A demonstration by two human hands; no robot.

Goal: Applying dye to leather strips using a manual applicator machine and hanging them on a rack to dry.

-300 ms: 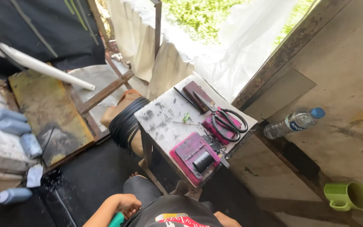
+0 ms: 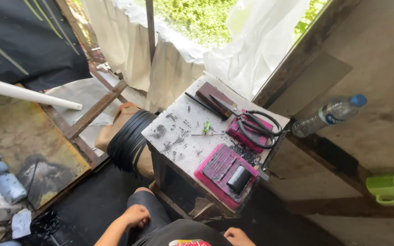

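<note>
At the bottom middle of the frame the left hand rests curled on the person's knee in dark shorts, fingers folded in and holding nothing that shows. The right hand sits at the bottom edge, only its knuckles in view; whether it is open or closed cannot be told.

Just above the hands, in the centre, stands a small surface with a white, soot-streaked top. Nearest the hands, at its lower right corner, lies a pink tray of thin tools with a black block on it. Behind it, toward the right edge, a second pink case carries scissors with black loop handles. A dark brown flat box lies at the far corner, a thin black stick just beside it. A small green scrap lies mid-top.

Left of the surface a coil of black hose wraps a tan bag. On a ledge at the right lies a plastic bottle with a blue cap; a green mug is at lower right. A white pipe crosses the upper left.
</note>
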